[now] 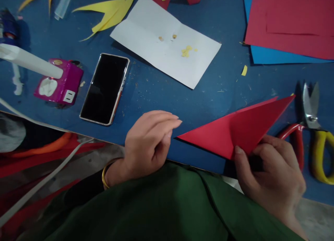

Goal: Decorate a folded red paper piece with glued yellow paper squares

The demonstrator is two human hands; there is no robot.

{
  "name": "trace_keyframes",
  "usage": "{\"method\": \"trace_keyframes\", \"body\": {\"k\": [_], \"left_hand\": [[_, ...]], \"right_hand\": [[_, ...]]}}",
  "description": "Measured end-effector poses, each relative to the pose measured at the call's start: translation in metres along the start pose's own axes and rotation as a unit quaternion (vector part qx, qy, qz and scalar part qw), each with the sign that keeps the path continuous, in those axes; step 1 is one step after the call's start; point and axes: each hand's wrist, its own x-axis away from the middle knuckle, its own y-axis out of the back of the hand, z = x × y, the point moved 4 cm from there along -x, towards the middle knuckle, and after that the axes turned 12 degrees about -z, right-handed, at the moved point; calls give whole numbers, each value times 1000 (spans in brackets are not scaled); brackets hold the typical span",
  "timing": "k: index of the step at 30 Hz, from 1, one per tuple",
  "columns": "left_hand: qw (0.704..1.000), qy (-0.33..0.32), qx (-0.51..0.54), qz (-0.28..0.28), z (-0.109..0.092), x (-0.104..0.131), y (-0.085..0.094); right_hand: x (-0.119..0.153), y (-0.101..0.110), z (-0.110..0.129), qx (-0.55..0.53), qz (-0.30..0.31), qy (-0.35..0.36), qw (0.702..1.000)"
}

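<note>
A red sheet of paper (242,126), folded into a triangle, lies near the table's front edge with its far right corner raised. My right hand (271,171) grips its lower edge, thumb on top and the other fingers bent behind it. To the left of the paper's pointed tip, my left hand (148,140) is closed, fingers together and thumb tucked beneath them. Nothing shows in it, and it is apart from the paper. Just right of my right hand rest scissors (311,119) with one red and one yellow handle, blades parted.
A phone (105,89) and a magenta lamp base (60,82) lie to the left. Behind, a creased white sheet (167,35) carries yellow scraps, beside a yellow paper cutout (109,13). Red sheets (294,21) overlap a blue sheet (271,54) at the back right.
</note>
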Motion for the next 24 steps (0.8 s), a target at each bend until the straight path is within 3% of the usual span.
{"method": "trace_keyframes", "body": {"k": [4, 7, 13, 24], "left_hand": [[980, -181, -12, 77, -13, 5, -4], [959, -252, -48, 124, -15, 9, -8], [948, -265, -87, 153, -12, 13, -10], [941, -272, -131, 155, -10, 18, -11]], "right_hand": [[0, 0, -1, 2, -6, -1, 1000], [0, 0, 0, 2, -11, 3, 1000], [0, 0, 2, 0, -4, -4, 1000], [0, -1, 2, 0, -4, -4, 1000]]}}
